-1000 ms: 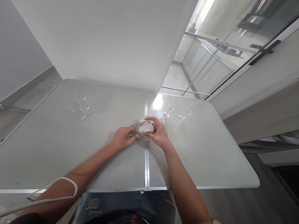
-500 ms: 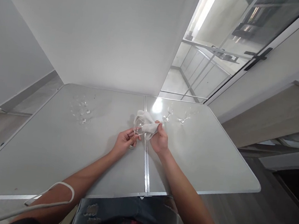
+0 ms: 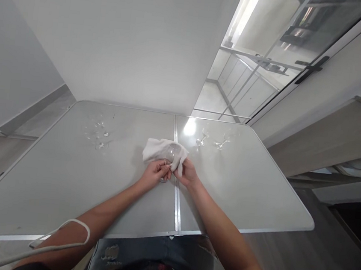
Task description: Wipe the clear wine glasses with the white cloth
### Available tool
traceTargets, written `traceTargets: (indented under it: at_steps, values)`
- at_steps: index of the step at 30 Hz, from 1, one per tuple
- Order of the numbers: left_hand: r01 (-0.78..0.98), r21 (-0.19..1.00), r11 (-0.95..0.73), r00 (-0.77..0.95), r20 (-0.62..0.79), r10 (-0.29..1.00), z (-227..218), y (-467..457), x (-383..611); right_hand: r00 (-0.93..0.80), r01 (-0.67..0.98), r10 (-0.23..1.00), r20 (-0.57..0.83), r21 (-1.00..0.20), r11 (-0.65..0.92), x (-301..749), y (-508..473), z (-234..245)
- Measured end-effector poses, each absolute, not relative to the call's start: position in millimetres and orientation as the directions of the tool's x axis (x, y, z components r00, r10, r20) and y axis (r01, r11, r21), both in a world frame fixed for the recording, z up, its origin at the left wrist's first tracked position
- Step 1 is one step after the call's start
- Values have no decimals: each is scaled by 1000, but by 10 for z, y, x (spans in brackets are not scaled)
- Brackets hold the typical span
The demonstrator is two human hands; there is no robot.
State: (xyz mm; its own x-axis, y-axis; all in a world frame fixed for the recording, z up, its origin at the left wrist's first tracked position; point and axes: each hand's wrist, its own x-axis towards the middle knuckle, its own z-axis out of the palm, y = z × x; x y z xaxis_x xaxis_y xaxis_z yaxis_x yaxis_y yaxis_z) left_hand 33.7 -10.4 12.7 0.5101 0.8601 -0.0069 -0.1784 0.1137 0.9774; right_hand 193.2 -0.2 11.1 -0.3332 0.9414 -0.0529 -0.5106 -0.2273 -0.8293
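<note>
My left hand pinches the stem of a wine glass, whose foot shows just below the fingers. Around the far side of the bowl lies a white cloth, with a flap hanging on the right. My right hand is closed on that flap, close against the glass; its fingertips are partly hidden behind the cloth. Both hands are over the middle of the table, near the metal seam.
Two clear stemmed glasses, one of them a wine glass, stand at the right back of the grey table. Several more glasses are grouped at the left back. A white wall and a glass door rise behind.
The white cloth has swung left and now spreads behind and around the bowl. My right hand has come lower and closer to the left, which still holds the stem.
</note>
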Motion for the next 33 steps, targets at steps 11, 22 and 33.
traceTargets:
  at_steps: [11,22,33]
  values:
    - [-156,746,648,839,-246,485,214,-151,257,-347,-552,938,-15,-805,-217,2026,-39,130]
    - [621,758,-200,209,86,974,88,-208,352,205,-35,958,201,-977,213,1796,-45,282]
    - [-90,880,467,765,-238,598,193,-148,276,-162,-627,986,-31,-768,-127,1991,-44,194]
